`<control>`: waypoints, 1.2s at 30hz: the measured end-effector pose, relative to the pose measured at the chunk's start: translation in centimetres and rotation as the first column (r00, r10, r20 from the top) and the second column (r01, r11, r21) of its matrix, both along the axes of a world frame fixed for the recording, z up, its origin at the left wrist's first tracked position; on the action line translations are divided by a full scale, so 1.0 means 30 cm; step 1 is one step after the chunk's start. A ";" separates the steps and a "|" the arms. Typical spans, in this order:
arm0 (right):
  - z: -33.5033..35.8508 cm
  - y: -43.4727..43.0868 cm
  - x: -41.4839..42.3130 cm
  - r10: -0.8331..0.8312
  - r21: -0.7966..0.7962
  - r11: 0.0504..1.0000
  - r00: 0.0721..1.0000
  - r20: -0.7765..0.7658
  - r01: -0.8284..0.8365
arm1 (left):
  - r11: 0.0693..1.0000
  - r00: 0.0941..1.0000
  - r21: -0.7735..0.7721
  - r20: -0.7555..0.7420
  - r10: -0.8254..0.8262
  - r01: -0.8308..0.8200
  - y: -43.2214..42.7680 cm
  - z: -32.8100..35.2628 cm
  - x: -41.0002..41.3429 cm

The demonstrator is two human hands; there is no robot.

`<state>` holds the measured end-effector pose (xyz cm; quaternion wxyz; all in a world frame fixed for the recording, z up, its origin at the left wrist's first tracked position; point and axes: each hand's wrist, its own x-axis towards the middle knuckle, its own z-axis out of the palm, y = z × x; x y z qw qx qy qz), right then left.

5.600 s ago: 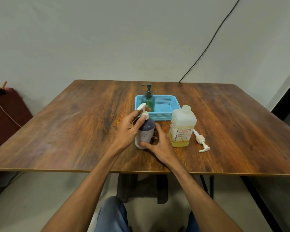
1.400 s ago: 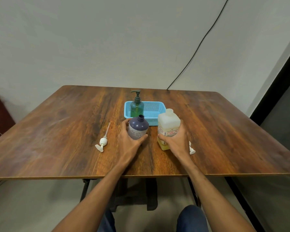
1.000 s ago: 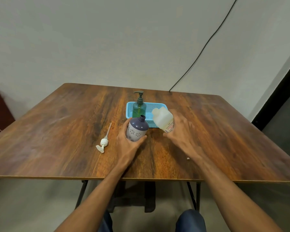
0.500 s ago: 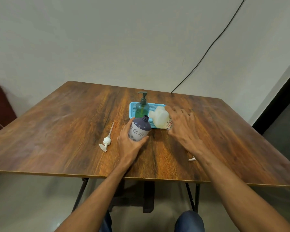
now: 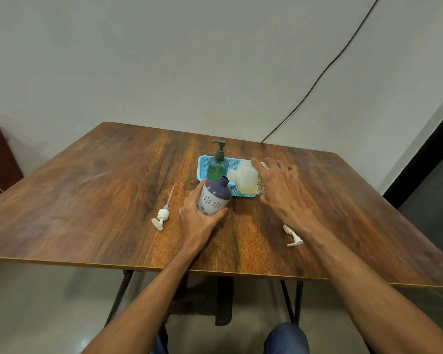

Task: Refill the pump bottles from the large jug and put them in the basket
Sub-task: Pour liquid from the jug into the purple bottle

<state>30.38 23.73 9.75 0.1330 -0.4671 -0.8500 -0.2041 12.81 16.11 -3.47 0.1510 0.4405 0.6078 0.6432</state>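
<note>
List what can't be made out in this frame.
Head view:
- Pour: whether liquid leaves the jug is too small and blurred to tell.
- The purple bottle: opaque, fill level hidden; the left hand covers its lower part.
- Jug label: mostly behind the right hand.
- The right-side pump: tube hidden by the right forearm.

Reaches forward with both bare forearms, the left from lower centre, the right from lower right. Clasps the purple bottle (image 5: 214, 198) low on its body with the left hand (image 5: 198, 222), thumb along the near side, fingers round the left side. Holds the large jug (image 5: 244, 181) tipped leftward with the right hand (image 5: 283, 191), back of hand uppermost, fingers spread, slightly blurred.
</note>
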 end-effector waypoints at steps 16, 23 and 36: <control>0.030 -0.008 -0.007 -0.010 -0.020 1.000 0.997 0.075 0.011 | 1.000 1.000 0.015 -0.024 -0.015 0.015 -0.009 0.012 0.001; 0.038 -0.008 -0.012 -0.009 -0.020 1.000 0.996 0.090 0.011 | 1.000 1.000 0.012 -0.010 -0.014 0.014 -0.005 0.003 -0.001; 0.049 -0.016 -0.014 -0.004 -0.027 1.000 0.996 0.092 0.006 | 0.999 1.000 0.017 0.001 -0.027 0.027 -0.010 0.011 0.003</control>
